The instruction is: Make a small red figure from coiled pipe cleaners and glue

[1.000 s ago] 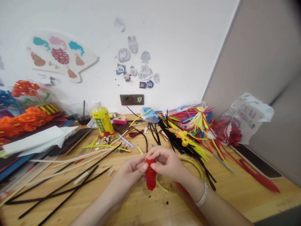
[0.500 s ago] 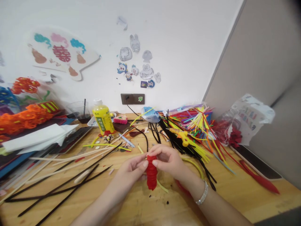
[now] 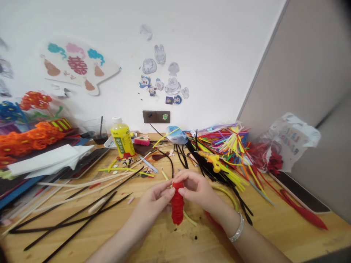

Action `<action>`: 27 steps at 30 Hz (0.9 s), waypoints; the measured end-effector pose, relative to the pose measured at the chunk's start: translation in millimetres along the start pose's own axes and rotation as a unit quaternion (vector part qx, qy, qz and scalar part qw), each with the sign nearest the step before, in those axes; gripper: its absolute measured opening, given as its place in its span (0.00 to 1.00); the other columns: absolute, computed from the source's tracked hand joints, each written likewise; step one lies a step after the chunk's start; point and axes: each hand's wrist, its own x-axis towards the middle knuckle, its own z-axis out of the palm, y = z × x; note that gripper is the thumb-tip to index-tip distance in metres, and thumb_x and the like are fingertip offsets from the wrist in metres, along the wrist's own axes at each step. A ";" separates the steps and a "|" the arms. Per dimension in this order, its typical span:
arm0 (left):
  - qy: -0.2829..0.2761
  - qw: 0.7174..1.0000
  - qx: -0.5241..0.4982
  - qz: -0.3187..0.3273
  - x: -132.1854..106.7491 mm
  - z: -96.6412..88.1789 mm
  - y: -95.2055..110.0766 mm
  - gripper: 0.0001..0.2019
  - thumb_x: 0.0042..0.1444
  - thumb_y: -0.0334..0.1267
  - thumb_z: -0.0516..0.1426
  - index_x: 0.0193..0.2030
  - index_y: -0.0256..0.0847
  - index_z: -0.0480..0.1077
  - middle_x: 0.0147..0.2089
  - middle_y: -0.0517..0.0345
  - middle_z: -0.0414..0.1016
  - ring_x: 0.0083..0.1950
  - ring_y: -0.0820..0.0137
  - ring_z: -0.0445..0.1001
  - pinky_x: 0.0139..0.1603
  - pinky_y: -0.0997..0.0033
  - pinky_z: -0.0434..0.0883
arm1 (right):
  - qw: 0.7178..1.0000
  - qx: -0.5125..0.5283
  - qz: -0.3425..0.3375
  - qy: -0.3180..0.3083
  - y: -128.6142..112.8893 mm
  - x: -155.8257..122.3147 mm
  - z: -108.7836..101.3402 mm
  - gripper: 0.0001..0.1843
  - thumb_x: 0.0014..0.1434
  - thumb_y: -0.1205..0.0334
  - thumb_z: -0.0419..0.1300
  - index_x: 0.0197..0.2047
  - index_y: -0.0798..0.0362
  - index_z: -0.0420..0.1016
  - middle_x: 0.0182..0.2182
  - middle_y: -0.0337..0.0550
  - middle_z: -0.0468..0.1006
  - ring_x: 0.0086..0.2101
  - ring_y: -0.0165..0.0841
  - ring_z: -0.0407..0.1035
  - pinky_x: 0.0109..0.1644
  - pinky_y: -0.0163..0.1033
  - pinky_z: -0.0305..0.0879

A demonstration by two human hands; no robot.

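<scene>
Both hands hold a red, ribbed, fuzzy roll (image 3: 177,208), upright above the wooden table, that looks made of wound pipe cleaner. My left hand (image 3: 159,197) pinches its upper left side between thumb and fingers. On the other side my right hand (image 3: 193,188) grips the top, thumb on the front and fingers curled over the upper end. The fingertips behind the roll are hidden. A pale yellow pipe cleaner (image 3: 189,219) lies on the table just behind the roll. Beside my right forearm curves a thicker yellow strip (image 3: 230,197).
Black pipe cleaners (image 3: 74,217) cross the table (image 3: 153,244) at left. A yellow-labelled bottle (image 3: 122,140) and a cup of dark drink (image 3: 100,135) stand at the back. A yellow glue gun (image 3: 214,160) rests on bundled pipe cleaners (image 3: 225,146) at right, near a plastic bag (image 3: 287,138).
The camera view has shifted slightly, so the scene sits a little lower and to the right. Both hands keep their hold on the red roll, with hardly any movement.
</scene>
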 end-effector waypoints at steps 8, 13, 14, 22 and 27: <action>0.016 1.000 0.005 -0.007 -0.7 1.4 4.3 0.26 0.38 0.50 0.64 0.44 0.39 0.74 0.30 0.57 0.77 0.33 0.68 0.71 0.35 0.72 0.67 | 1.000 -0.001 0.001 0.003 1.1 -1.2 0.8 0.06 0.49 0.68 0.60 0.34 0.52 0.72 0.35 0.42 0.71 0.38 0.33 0.67 0.44 0.40 0.64; 0.028 1.000 0.010 -0.009 -1.1 1.7 3.2 0.25 0.38 0.50 0.64 0.43 0.38 0.74 0.29 0.57 0.77 0.31 0.69 0.70 0.33 0.73 0.66 | 1.000 -0.009 -0.005 0.006 5.5 -2.2 0.4 0.09 0.48 0.72 0.59 0.34 0.52 0.72 0.36 0.42 0.71 0.39 0.32 0.67 0.44 0.40 0.64; 0.032 0.999 0.009 -0.009 -1.2 1.6 2.5 0.25 0.39 0.49 0.64 0.44 0.38 0.74 0.28 0.57 0.76 0.31 0.69 0.70 0.33 0.73 0.66 | 1.000 -0.010 -0.003 0.006 6.0 -2.3 0.7 0.09 0.48 0.72 0.59 0.34 0.52 0.72 0.36 0.42 0.71 0.39 0.32 0.67 0.44 0.40 0.64; 0.023 1.000 -0.013 -0.003 0.5 1.2 -2.9 0.27 0.38 0.49 0.64 0.46 0.36 0.72 0.26 0.58 0.76 0.29 0.70 0.70 0.31 0.72 0.65 | 0.998 0.020 0.008 0.054 10.2 -1.5 10.2 0.08 0.44 0.71 0.59 0.30 0.51 0.69 0.32 0.40 0.69 0.37 0.32 0.66 0.42 0.38 0.63; 0.043 0.999 -0.016 -0.008 1.1 2.4 -5.8 0.29 0.39 0.48 0.64 0.48 0.35 0.69 0.23 0.60 0.74 0.26 0.71 0.70 0.29 0.73 0.64 | 0.996 0.044 0.035 0.067 11.4 -2.0 14.0 0.08 0.43 0.72 0.58 0.29 0.51 0.67 0.32 0.39 0.68 0.36 0.31 0.66 0.41 0.37 0.62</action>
